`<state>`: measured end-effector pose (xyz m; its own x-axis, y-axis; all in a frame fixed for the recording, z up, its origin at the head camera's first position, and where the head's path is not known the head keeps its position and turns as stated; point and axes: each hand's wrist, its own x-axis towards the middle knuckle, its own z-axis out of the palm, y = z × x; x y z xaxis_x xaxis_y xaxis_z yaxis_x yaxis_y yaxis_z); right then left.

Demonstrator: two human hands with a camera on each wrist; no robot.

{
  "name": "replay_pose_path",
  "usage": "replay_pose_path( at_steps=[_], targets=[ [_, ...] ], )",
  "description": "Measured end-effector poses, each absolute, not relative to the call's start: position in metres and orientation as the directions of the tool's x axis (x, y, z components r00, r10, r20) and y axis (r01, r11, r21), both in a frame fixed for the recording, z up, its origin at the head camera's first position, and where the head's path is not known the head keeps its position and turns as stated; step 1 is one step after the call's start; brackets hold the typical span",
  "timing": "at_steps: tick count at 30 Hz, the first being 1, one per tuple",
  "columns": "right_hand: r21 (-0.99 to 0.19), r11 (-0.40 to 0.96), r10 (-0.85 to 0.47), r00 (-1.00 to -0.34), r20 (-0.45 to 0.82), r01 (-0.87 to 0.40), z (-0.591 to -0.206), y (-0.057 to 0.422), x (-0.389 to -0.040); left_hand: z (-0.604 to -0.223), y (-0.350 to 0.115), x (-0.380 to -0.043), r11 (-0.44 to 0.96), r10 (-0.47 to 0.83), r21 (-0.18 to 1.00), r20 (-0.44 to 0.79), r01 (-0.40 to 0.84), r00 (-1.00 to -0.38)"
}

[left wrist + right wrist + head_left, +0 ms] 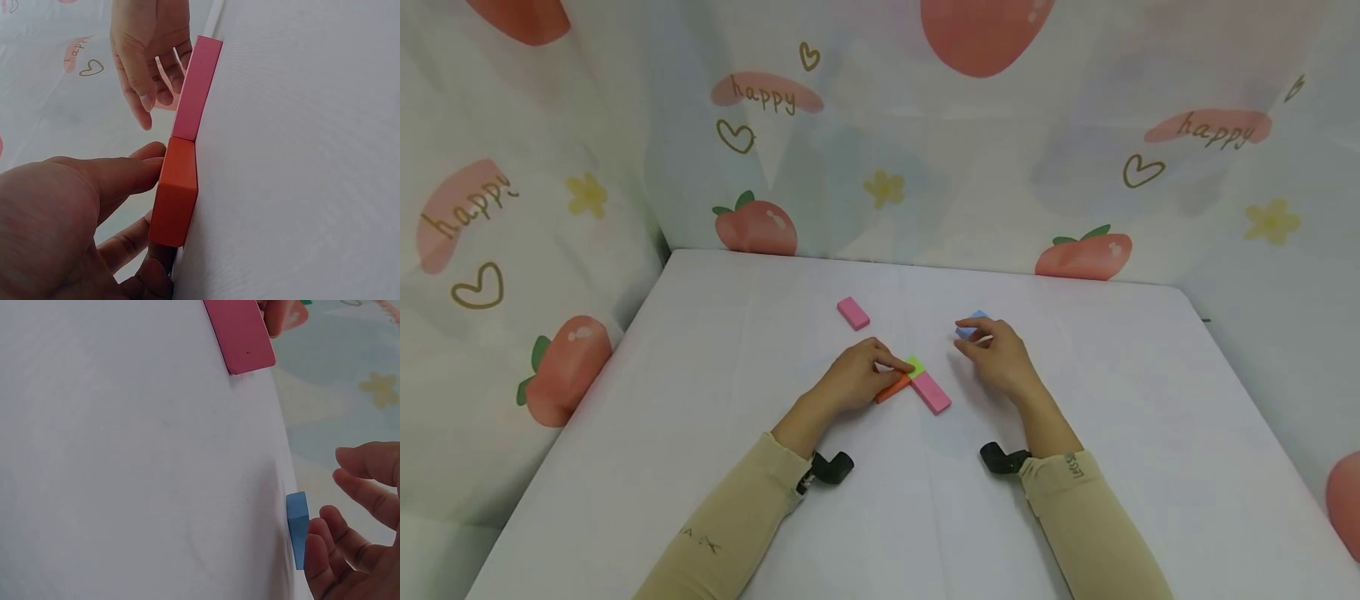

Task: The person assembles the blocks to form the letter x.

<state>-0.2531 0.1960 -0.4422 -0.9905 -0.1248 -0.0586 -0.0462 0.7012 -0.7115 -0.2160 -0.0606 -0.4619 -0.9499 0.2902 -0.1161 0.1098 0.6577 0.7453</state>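
Observation:
My left hand (pixel 859 375) is curled about an orange block (pixel 891 389) on the table, its thumb against the block in the left wrist view. Its index fingertip reaches to a small yellow-green block (pixel 915 367). A pink block (pixel 931 392) lies at an angle to the orange one, with ends meeting near the green block. My right hand (pixel 1000 357) is beside a blue block (pixel 297 528), thumb and index finger spread apart. In the right wrist view its lower fingers are right at the blue block's side.
Another pink block (pixel 853 313) lies farther back on the white table (pixel 737 333). A patterned cloth backdrop (pixel 955 167) rises behind the table and along both sides. A black wrist camera (pixel 833 468) sits at the left cuff, with another black camera (pixel 1000 458) at the right.

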Motion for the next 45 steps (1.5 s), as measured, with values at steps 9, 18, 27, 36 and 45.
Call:
replay_pose_path(
  at_steps=[9, 18, 27, 36, 45],
  targets=[
    [-0.696, 0.715, -0.074, -0.997, 0.02, -0.067, -0.442, 0.202, -0.264, -0.465, -0.061, -0.216, 0.661, 0.29, 0.741, -0.106, 0.119, -0.951],
    [-0.689, 0.722, -0.035, -0.997, 0.064, -0.069, -0.448, 0.214, -0.275, -0.467, -0.06, -0.215, 0.645, 0.304, 0.754, -0.103, 0.125, -0.947],
    [-0.678, 0.733, -0.057, -0.998, 0.016, -0.053, -0.456, 0.221, -0.278, -0.465, -0.058, -0.213, 0.652, 0.294, 0.751, -0.125, 0.103, -0.947],
    [-0.65, 0.75, -0.13, -0.991, 0.039, -0.124, -0.463, 0.221, -0.279, -0.463, -0.06, -0.213, 0.66, 0.287, 0.745, -0.131, 0.096, -0.949],
    [-0.622, 0.773, -0.132, -0.991, 0.035, -0.125, -0.466, 0.22, -0.282, -0.462, -0.059, -0.214, 0.657, 0.285, 0.748, -0.126, 0.098, -0.95]
  ],
)
